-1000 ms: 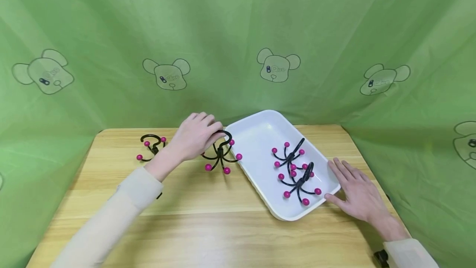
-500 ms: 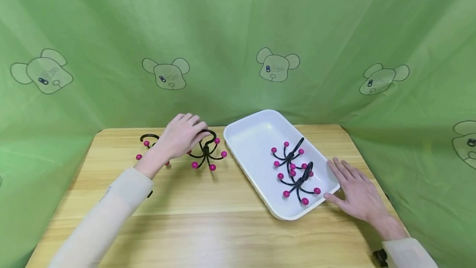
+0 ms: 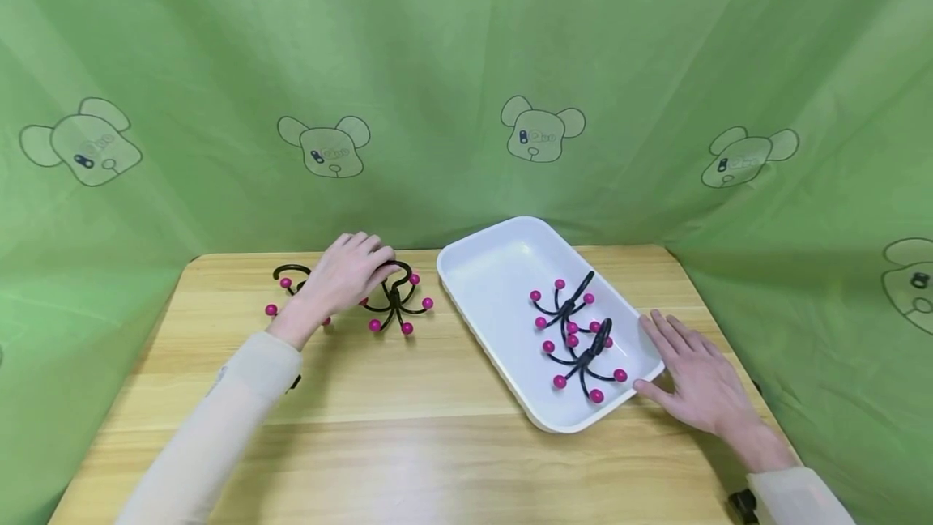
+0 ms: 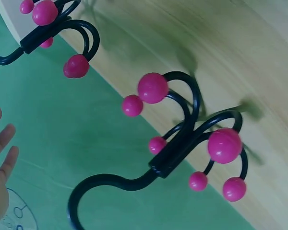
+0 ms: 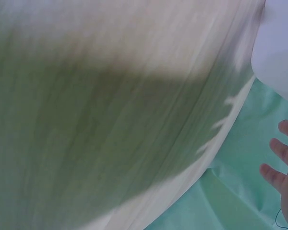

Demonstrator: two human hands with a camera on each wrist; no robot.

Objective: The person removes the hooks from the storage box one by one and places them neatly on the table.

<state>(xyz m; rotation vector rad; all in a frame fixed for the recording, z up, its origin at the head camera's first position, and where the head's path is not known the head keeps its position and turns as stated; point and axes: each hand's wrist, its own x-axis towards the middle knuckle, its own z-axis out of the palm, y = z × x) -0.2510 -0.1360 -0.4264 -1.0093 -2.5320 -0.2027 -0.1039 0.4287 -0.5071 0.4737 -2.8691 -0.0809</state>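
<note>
In the head view my left hand [image 3: 348, 272] pinches the curved top of a black hanger hook [image 3: 394, 298] whose several arms end in pink balls. This hook stands just left of the white tray; its hook end and stem enter at the top left of the left wrist view. Partly hidden behind my left wrist is another such hook [image 4: 170, 153], seen whole except its curl in the left wrist view. My right hand [image 3: 696, 375] lies with fingers straight against the near right corner of the white tray [image 3: 484, 339]. Two more hooks [image 3: 583, 356] lie inside it, overlapping.
The wooden table [image 3: 408, 460] runs under everything. Green curtain cloth [image 3: 437, 104] printed with bear heads encloses its back and sides, close behind the tray's far end. A small dark piece [image 3: 295, 382] shows beside my left sleeve.
My left hand has carried its hook leftward, away from the tray's edge, and slightly lower over the last half second. My right hand and the tray have stayed put.
</note>
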